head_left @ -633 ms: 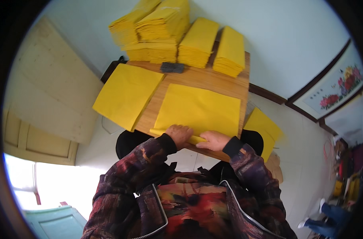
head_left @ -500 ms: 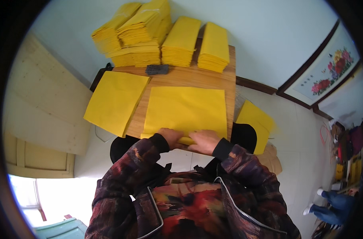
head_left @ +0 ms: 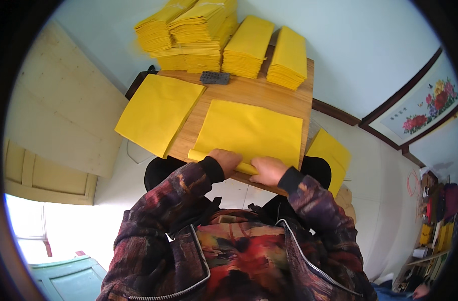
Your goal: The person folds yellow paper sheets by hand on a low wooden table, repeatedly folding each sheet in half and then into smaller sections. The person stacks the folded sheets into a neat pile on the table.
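far left: a pale beige, flat, wood-like board [head_left: 63, 100] stood at a slant, a cream panelled door [head_left: 48, 173] below it, a teal panelled surface [head_left: 71, 281] at the lower edge. next, a yellow, rectangular, felt-like piece [head_left: 161, 110] lay flat on the left side of the brown wood-grain table [head_left: 259, 93], its near corner past the edge. behind it, yellow folded bundles [head_left: 204, 22] were piled against the wall; in front of these sat a dark grey oblong block [head_left: 215, 78].

table front, centre: the left hand [head_left: 226, 161] lay palm down, fingers bent over the rolled near edge of a yellow, rectangular, felt-like sheet [head_left: 251, 128]; fingertips hidden, so could not tell whether it gripped or only pressed. the sheet lay flat behind that edge, at the table's front. the right hand [head_left: 269, 170], just beside the left, pinched the same roll between thumb and fingers. at the back stood 2 long yellow stacks [head_left: 289, 57], side by side.

right: another yellow piece [head_left: 329, 153] was beyond the table's right edge. farther over, a framed flower picture [head_left: 417, 105] and cluttered shelving [head_left: 434, 241]; lower corner, another person's hand [head_left: 421, 291], small and partly in view.
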{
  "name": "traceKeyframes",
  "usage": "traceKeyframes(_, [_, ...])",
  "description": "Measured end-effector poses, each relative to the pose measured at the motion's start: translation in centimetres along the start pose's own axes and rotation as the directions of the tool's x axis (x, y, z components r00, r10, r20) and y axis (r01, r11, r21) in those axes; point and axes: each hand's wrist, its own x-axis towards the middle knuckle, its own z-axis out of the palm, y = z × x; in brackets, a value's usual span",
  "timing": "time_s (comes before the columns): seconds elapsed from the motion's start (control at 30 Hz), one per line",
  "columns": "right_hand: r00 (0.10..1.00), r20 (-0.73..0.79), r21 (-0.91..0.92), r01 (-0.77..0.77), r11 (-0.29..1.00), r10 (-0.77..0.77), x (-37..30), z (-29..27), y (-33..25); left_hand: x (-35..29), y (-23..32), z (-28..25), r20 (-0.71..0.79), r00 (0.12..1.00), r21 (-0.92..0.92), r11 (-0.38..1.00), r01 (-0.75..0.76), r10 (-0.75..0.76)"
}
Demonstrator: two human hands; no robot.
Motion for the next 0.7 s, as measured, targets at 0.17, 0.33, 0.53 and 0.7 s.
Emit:
traceKeyframes(0.17, [0.979,-0.153,-0.194,-0.163,0.967,0.134,-1.0,1.1,-1.9,1.9,-1.8,-1.9,0.275,0.947,-0.255,0.962,-0.095,0.167])
traceKeyframes(0.33, [0.980,0.192,0.115,-0.073,0.991,0.050,1.0,-0.7,0.5,0.9,-0.4,-1.6,0.071,0.993,0.000,0.996,-0.092,0.092])
traceKeyframes(0.53, [1.000,0.004,-0.083,-0.005,0.996,0.005,-0.6,-0.2,0.5,0.8,-0.5,-0.3,0.041,0.999,-0.095,0.995,-0.004,0.008])
traceKeyframes(0.7, [0.992,-0.057,-0.153,-0.123,0.980,0.116,-0.8,1.1,-0.4,2.1,-1.8,-1.4,0.237,0.960,-0.236,0.967,-0.091,0.148])
